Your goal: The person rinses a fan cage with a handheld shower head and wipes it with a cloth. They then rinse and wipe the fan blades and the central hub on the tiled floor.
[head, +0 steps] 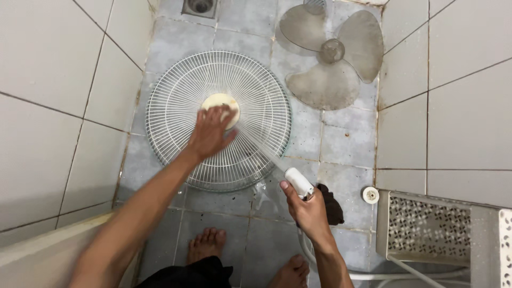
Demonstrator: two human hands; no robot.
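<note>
Left hand (209, 133) pressed flat, fingers spread, on fan grille (176, 106) hub; right hand (308, 209) fist-gripping white spray nozzle (298, 182), jet hitting grille.

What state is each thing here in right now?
Fan grille: flat on the floor, being sprayed.
Left hand: pressed on the grille's round centre cap.
Right hand: gripping the white spray nozzle, water jetting out.
Fan blade: detached, dusty, lying on the floor.
Floor drain: uncovered.
</note>
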